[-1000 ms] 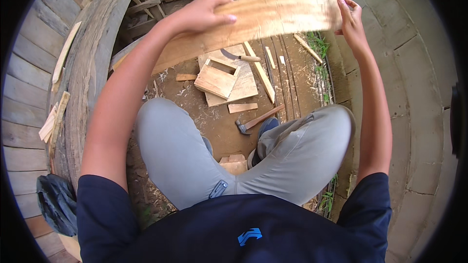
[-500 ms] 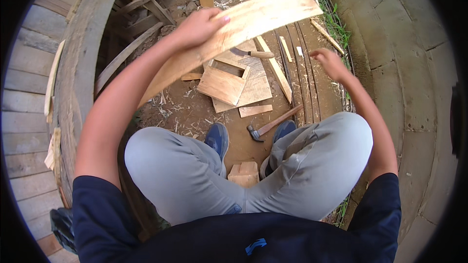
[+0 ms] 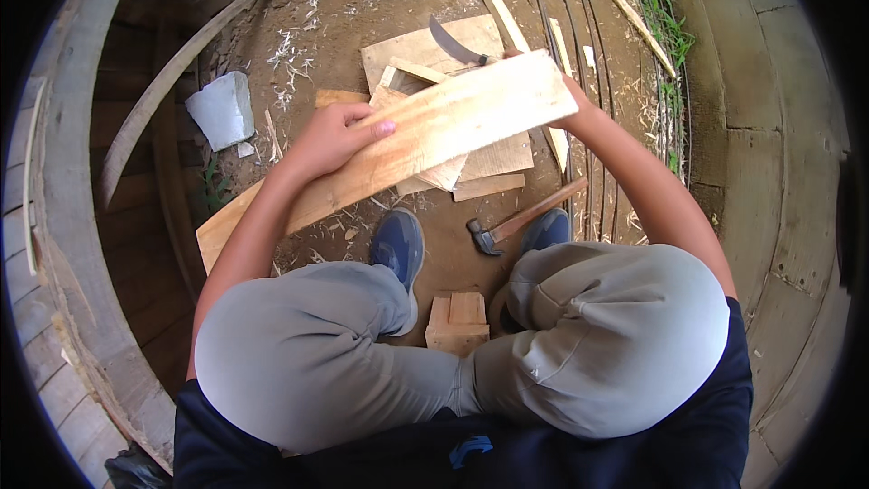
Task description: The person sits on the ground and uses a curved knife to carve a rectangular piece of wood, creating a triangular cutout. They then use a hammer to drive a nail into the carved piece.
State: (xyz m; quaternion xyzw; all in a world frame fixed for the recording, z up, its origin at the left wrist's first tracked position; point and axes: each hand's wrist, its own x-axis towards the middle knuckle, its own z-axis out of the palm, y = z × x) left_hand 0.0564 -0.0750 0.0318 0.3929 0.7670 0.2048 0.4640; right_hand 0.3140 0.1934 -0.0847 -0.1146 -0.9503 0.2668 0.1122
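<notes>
My left hand (image 3: 348,136) grips a long pale wooden board (image 3: 434,131), its thumb on top. The board slants across in front of me, its far end up to the right. My right hand (image 3: 572,107) reaches behind that end, so most of its fingers are hidden. A bit of a finger shows beside the handle of a knife with a curved blade (image 3: 457,43); whether it grips the handle cannot be made out. The knife lies over a flat wooden panel (image 3: 407,52). Under the board, a wooden frame piece (image 3: 385,98) is partly covered.
A claw hammer (image 3: 525,217) lies between my shoes, near a small wood offcut (image 3: 489,187). A wooden block (image 3: 457,321) sits between my legs. A pale stone slab (image 3: 222,111) is at left. Thin rods (image 3: 593,45) run along the right, beside a wall (image 3: 760,172).
My right hand has moved left, behind the board's far end and beside the knife handle. The board has come lower and nearer in view, still in my left hand. The view has shifted.
</notes>
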